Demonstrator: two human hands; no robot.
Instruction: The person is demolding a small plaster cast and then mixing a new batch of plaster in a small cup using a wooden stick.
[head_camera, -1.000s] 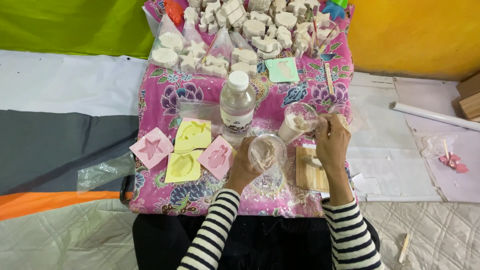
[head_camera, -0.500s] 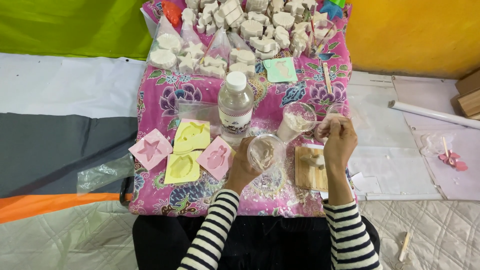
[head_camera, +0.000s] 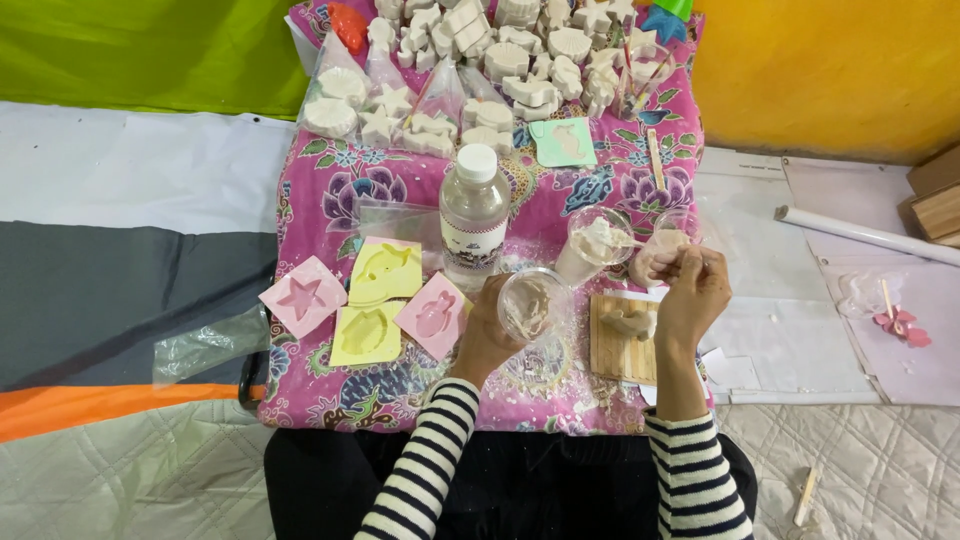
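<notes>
Landmark: the clear water bottle (head_camera: 473, 212) with a white cap, standing upright on the pink flowered cloth (head_camera: 330, 190); all places below are given from it.
Left hand (head_camera: 487, 330): closed around a clear plastic cup (head_camera: 530, 305), held just in front of the bottle and a little to its right; pale paste is seen inside the cup.
Right hand (head_camera: 690, 290): found to the right of the bottle and slightly nearer; the fingers are curled together, pinched on what seems to be a thin stick, though the stick itself can hardly be made out.
Wooden board (head_camera: 622, 335): laid right of the bottle and nearer, between the two hands; a small pale lump rests on it.
Moulds (head_camera: 385, 272): two yellow and two pink ones are set left of the bottle and a little nearer, with a star mould (head_camera: 303, 297) furthest left; all four are judged to be unfilled.
Second cup (head_camera: 598, 240): placed just right of the bottle, with white material in it; a third cup (head_camera: 668, 240) stands further right, by the right hand.
Finished casts (head_camera: 510, 60): many white plaster shapes are gathered beyond the bottle at the far end of the cloth, some in clear bags.
Progress: mixing is judged to be under way; earlier casts are done, while pouring into the near moulds is left.
</notes>
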